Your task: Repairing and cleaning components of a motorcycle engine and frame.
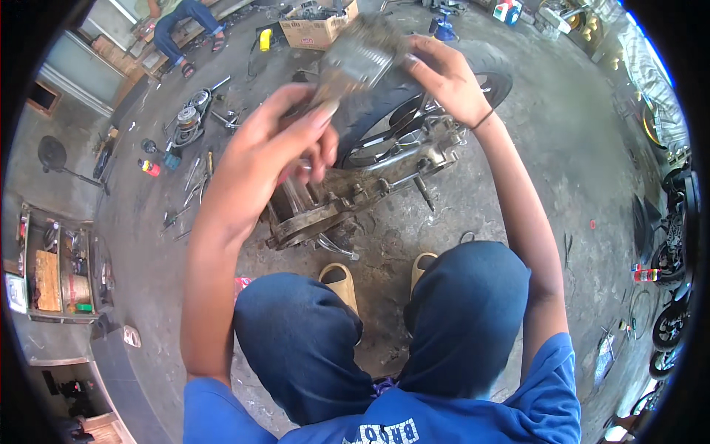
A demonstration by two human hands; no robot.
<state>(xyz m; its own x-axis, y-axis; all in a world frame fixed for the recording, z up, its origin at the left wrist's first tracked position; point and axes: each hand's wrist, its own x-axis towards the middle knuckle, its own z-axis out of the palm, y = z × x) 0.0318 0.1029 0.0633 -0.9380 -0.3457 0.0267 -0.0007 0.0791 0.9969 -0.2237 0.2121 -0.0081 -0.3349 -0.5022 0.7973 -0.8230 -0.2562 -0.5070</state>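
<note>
A grey, finned metal engine cylinder (pixel 362 59), smeared by motion, is held up in front of me between both hands. My left hand (pixel 285 137) grips its near left end between thumb and fingers. The fingers of my right hand (pixel 451 81) are bent against its right edge. Below the hands, a dirty metal engine case (pixel 347 196) lies on the floor, joined to a wheel with a black tyre (pixel 488 63). The cylinder and my hands hide part of the tyre and the case's far left side.
Loose wrenches and other hand tools (pixel 196 177) lie on the left, near a removed engine part (pixel 188 118). A cardboard box (pixel 318 29) of parts stands ahead. Another person (pixel 185 26) sits at the far left. Motorcycles (pixel 673 259) line the right edge.
</note>
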